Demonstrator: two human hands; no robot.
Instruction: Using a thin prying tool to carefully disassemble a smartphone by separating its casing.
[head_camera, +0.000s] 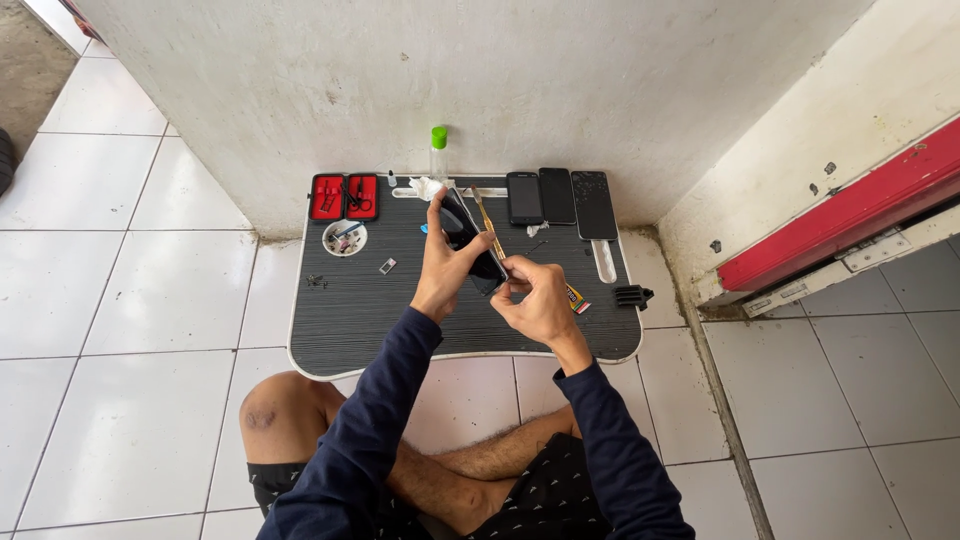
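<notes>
Beside the red case (344, 197), the white dish (345, 238) holds bits too small to tell; the hands (447, 265) hide part of the dark phone (470, 240)

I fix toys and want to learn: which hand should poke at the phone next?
Probably the right hand. It already pinches the slim gold tool, with the tool lying along the dark phone. The left hand is busy holding that phone up above the black tray table, so it is best kept steadying.
</notes>
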